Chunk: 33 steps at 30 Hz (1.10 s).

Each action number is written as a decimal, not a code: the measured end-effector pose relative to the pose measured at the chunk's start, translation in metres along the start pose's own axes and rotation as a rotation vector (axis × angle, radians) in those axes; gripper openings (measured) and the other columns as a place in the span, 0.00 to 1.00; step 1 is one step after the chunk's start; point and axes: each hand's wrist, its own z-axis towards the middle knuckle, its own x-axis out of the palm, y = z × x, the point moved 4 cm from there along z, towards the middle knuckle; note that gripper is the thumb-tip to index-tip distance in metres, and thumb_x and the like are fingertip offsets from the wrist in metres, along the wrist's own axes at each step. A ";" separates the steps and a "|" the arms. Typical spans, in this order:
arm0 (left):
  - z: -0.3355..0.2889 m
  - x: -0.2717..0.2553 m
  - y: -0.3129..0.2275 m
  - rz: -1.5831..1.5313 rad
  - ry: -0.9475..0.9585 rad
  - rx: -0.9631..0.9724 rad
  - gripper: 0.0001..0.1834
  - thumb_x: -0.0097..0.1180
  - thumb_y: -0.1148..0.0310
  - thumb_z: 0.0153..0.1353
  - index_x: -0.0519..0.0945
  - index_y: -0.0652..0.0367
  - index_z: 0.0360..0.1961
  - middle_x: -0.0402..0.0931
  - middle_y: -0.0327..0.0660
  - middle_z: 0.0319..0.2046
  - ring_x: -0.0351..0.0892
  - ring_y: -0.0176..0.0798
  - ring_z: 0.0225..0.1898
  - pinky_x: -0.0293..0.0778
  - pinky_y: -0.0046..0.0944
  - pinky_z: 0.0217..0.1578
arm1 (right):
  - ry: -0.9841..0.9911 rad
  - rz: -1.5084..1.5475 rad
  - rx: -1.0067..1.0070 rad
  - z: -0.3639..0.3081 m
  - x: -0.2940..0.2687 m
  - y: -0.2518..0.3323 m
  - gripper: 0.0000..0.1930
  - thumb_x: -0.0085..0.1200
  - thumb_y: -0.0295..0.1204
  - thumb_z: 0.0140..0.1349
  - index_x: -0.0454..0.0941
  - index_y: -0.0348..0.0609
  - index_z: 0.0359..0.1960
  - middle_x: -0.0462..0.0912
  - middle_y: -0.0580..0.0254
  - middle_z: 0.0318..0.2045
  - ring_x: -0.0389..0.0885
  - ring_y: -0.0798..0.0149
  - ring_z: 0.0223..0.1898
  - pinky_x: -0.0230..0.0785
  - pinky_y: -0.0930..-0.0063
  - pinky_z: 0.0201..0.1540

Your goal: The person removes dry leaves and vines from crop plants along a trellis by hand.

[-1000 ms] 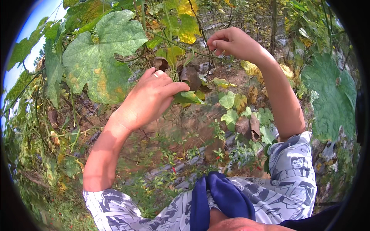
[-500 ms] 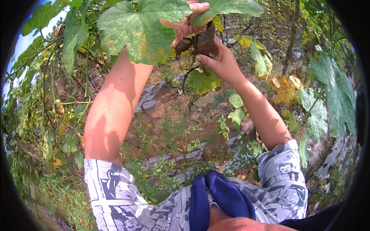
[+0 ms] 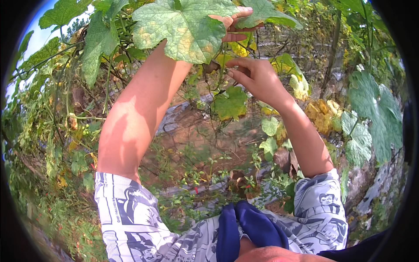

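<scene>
Up high, a broad green leaf (image 3: pixel 183 30) with yellow-brown patches covers most of my left hand (image 3: pixel 238 24). Its visible fingers stretch out to the right, apart, beside a second green leaf (image 3: pixel 268 15). Just below, my right hand (image 3: pixel 262 78) is raised with fingers curled and a gap between thumb and forefinger; nothing shows in them. Its fingertips are close to a thin hanging stem (image 3: pixel 221 72) and a dark shrivelled leaf (image 3: pixel 212 67); whether they touch the stem I cannot tell. A yellowing green leaf (image 3: pixel 230 103) hangs under that hand.
Climbing vines (image 3: pixel 61 100) crowd the left. Large leaves (image 3: pixel 377 113) and withered yellow leaves (image 3: pixel 323 111) hang at the right, near a thin upright pole (image 3: pixel 332 52). Low plants and plastic sheeting (image 3: pixel 170 118) lie on the ground below. A brown dry leaf (image 3: pixel 283 160) shows near my right elbow.
The brown withered leaf that my right hand gripped is no longer in it; the hand has moved slightly right and down. The big green leaf and my left hand have shifted right.
</scene>
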 end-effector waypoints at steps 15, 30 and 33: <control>-0.077 0.018 -0.029 0.555 0.089 0.045 0.40 0.58 0.46 0.55 0.65 0.66 0.61 0.68 0.51 0.57 0.67 0.45 0.59 0.62 0.43 0.60 | 0.717 -0.268 -0.602 -0.088 0.007 0.056 0.17 0.54 0.44 0.58 0.78 0.54 0.47 0.83 0.60 0.28 0.82 0.52 0.28 0.73 0.62 0.31; -0.200 0.065 -0.038 1.431 0.504 0.172 0.35 0.54 0.55 0.59 0.60 0.61 0.63 0.54 0.53 0.64 0.56 0.54 0.64 0.54 0.52 0.62 | -0.741 -0.151 -0.019 0.205 -0.236 0.002 0.23 0.59 0.44 0.53 0.79 0.47 0.49 0.84 0.56 0.40 0.81 0.63 0.43 0.71 0.68 0.49; -0.227 0.068 -0.047 1.440 0.625 0.119 0.35 0.54 0.54 0.58 0.62 0.60 0.63 0.55 0.54 0.64 0.55 0.54 0.65 0.55 0.54 0.61 | -0.805 -0.293 0.101 0.217 -0.218 0.005 0.28 0.60 0.48 0.50 0.76 0.51 0.53 0.82 0.57 0.44 0.80 0.59 0.47 0.70 0.64 0.51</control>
